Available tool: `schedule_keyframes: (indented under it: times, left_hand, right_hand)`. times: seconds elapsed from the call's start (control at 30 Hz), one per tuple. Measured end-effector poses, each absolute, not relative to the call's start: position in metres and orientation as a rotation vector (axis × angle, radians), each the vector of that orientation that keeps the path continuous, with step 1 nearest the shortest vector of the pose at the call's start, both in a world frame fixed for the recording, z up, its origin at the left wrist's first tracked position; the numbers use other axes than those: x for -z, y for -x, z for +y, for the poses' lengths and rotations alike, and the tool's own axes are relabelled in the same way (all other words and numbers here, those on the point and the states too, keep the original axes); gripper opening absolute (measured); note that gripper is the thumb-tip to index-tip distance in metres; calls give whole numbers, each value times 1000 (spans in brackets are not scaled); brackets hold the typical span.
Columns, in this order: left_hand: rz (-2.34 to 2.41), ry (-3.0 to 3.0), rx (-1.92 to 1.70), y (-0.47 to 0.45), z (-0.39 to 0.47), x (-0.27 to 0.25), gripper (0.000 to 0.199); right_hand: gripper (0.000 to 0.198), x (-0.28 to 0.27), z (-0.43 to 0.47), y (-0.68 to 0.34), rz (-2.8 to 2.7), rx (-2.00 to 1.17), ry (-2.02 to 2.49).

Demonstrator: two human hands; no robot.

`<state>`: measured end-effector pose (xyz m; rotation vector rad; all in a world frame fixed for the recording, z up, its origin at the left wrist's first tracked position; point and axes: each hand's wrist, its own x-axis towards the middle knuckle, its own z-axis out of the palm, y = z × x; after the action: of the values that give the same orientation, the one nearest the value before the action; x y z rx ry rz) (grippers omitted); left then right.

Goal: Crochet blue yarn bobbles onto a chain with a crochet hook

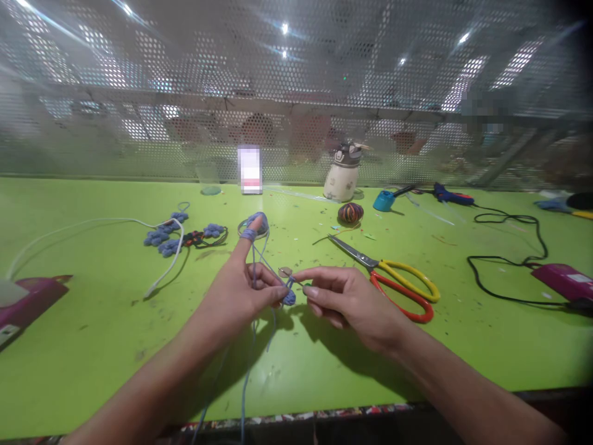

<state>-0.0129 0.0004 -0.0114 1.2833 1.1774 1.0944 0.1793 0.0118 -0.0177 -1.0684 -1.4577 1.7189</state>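
My left hand point(248, 278) pinches a small blue-purple crochet piece point(290, 298) between thumb and fingers. Blue yarn point(249, 235) is wound round its raised index finger, and strands hang down past the wrist towards the table's front edge. Facing it from the right, my right hand point(340, 296) is closed on a thin crochet hook point(300, 283), most of which the fingers hide. The hook's tip end is at the yarn loops above the piece. Behind the left hand lies a coil of the same yarn point(263, 224), partly covered by the raised finger.
Scissors point(370, 262) with yellow and red handles lie right of my hands. Behind are a multicoloured yarn ball point(351, 213), a lidded cup point(341, 176), a blue holder point(383, 200) and a glue gun point(451, 196). Crocheted blue flowers point(169, 247) and a white cable point(173, 266) lie left.
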Motion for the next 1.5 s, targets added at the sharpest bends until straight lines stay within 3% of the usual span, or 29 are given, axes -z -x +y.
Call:
schedule_keyframes:
  times: [0.63, 0.97, 1.17, 1.3, 1.5]
  left_hand:
    - [955, -1069, -1207, 12, -2, 9, 115]
    - [1185, -1323, -1169, 9, -5, 6, 112]
    - [1426, -1589, -1137, -2, -15, 10, 87]
    - [1421, -1612, -1353, -8, -23, 10, 72]
    - [1056, -1070, -1341, 0, -12, 3, 97]
  right_hand:
    - [34, 19, 1, -172, -1227, -1741, 919]
    - [30, 20, 6, -175, -1459, -1646, 986]
    - [20, 18, 11, -173, -1484, -1637, 1131]
    - [23, 23, 6, -166, -1236, -1706, 988]
    - [24, 27, -1, -162, -1175, -1642, 755]
